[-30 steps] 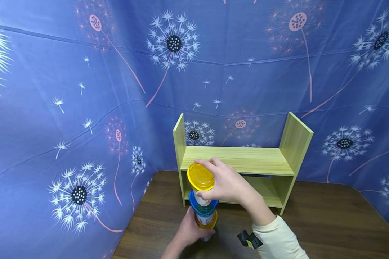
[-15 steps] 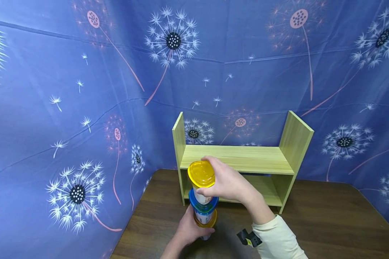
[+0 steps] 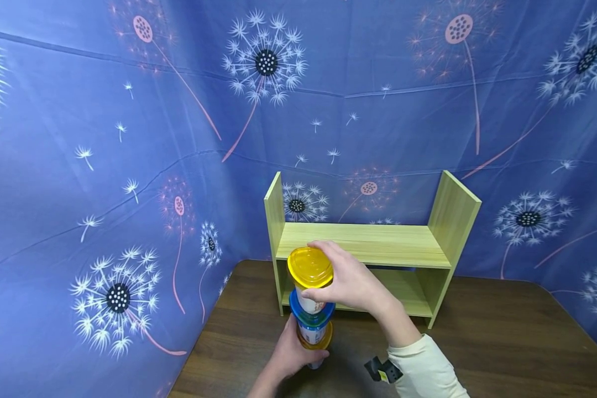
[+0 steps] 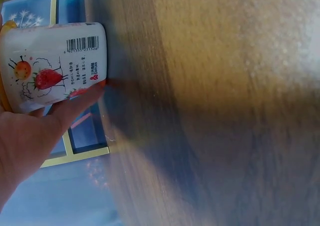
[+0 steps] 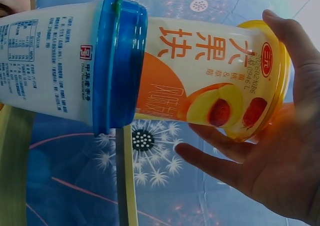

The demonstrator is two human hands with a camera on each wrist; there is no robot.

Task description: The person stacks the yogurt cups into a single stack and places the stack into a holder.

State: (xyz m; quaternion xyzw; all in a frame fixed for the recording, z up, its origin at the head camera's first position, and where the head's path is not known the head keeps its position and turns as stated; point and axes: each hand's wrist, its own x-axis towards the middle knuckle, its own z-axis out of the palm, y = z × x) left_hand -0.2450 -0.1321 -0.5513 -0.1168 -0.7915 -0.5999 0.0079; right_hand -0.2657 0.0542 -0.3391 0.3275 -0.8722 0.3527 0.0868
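Several yogurt cups are stacked in front of me, three lids showing. The top cup (image 3: pixel 310 270) has a yellow lid and a fruit print. My right hand (image 3: pixel 352 279) grips it around the lid from the right; in the right wrist view the thumb and fingers spread around the yellow rim. Its base meets the blue lid of the middle cup (image 5: pixel 55 60), whose white side carries small print. Lowest is a cup with an orange-yellow lid and strawberry print (image 4: pixel 50 68). My left hand (image 3: pixel 292 349) holds this lowest cup from the left, palm partly hidden behind it.
A two-level pale wooden shelf (image 3: pixel 360 243) stands behind the stack at the back of the brown wooden table (image 3: pixel 502 331). Blue dandelion-print cloth (image 3: pixel 403 127) hangs behind and along the left side. A black device (image 3: pixel 383 369) sits on the right sleeve.
My right fingers have shifted slightly right over the top lid, showing more of it, and the top cup leans a little differently. The left hand keeps its hold on the lowest cup.
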